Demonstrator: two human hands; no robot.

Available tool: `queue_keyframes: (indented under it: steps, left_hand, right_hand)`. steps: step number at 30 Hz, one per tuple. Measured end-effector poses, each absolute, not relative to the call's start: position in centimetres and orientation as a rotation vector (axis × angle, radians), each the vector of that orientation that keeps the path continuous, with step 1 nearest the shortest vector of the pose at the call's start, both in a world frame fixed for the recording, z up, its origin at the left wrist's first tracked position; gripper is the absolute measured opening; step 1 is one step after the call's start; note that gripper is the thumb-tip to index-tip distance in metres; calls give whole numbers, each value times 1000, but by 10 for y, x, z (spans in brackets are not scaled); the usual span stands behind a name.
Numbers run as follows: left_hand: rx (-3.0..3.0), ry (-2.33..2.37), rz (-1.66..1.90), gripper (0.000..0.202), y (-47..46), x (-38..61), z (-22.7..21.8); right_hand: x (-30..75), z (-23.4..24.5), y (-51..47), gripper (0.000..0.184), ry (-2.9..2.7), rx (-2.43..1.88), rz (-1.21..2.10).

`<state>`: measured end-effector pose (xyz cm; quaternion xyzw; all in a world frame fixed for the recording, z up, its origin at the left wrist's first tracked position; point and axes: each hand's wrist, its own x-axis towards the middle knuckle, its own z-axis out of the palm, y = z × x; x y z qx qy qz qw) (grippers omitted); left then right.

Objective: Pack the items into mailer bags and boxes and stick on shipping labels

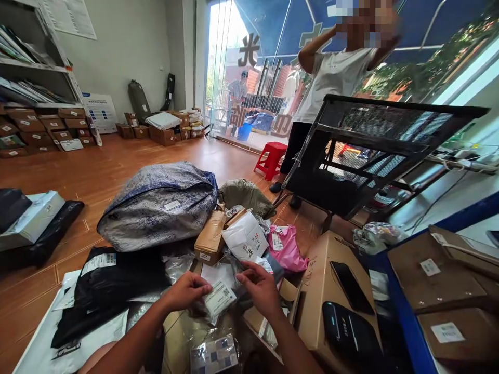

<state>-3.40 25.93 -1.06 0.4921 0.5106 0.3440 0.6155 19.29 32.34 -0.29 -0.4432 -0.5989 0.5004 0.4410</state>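
Observation:
My left hand (187, 292) is closed in a pinch at the upper left edge of a clear plastic parcel (220, 298) with a white printed label. My right hand (262, 289) hovers at the parcel's right side, its thumb and forefinger apart. Just beyond my hands lie a long brown box (210, 238), a white parcel (245, 236) and a pink bag (287, 248). Below the labelled parcel, a clear-wrapped item with a checked pattern (214, 355) rests near my lap. Black parcels (117, 280) are heaped left of my left hand.
A large grey-blue sack (159, 205) lies ahead. At right, a carton (317, 306) carries a phone (352, 285) and a black device (349, 332). A person (335, 78) stands behind a black mesh chair (390, 124), near a red stool (270, 160). Boxes (35, 124) line the far wall.

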Motion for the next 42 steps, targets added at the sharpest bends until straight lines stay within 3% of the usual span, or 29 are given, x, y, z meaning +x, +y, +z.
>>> queue_keyframes:
  steps: [2, 11, 15, 21, 25, 27, 30, 37, 42]
  left_hand:
    - [1129, 1151, 744, 51, 260, -40, -12]
    - [1055, 1371, 697, 55, 266, -46, -25]
    - [1030, 1362, 664, 54, 265, -48, -25]
    - [1061, 1304, 656, 47, 262, -56, -21]
    - [1107, 1306, 622, 45, 260, -59, -22]
    - [1107, 1304, 594, 44, 259, -58, -20]
    - [1111, 1293, 555, 42, 257, -57, -17]
    - [1136, 1275, 437, 40, 259, -63, -15]
    - [1162, 1292, 353, 35, 257, -69, -18]
  right_hand:
    - [193, -9, 326, 51, -1462, -1100, 1306]
    - [194, -19, 327, 26, -1880, -1127, 1016]
    - [187, -25, 329, 26, -1647, -1149, 1214]
    - [185, -30, 335, 44, -1444, -1118, 1448]
    - [187, -18, 331, 68, -1242, -904, 1983]
    - [186, -14, 328, 62, -1181, -902, 2191]
    - [184, -14, 327, 45, -1202, -1076, 2149]
    - [187, -23, 331, 36, -1242, -1165, 2024]
    - [187, -20, 329, 49, -1251, -1018, 2090]
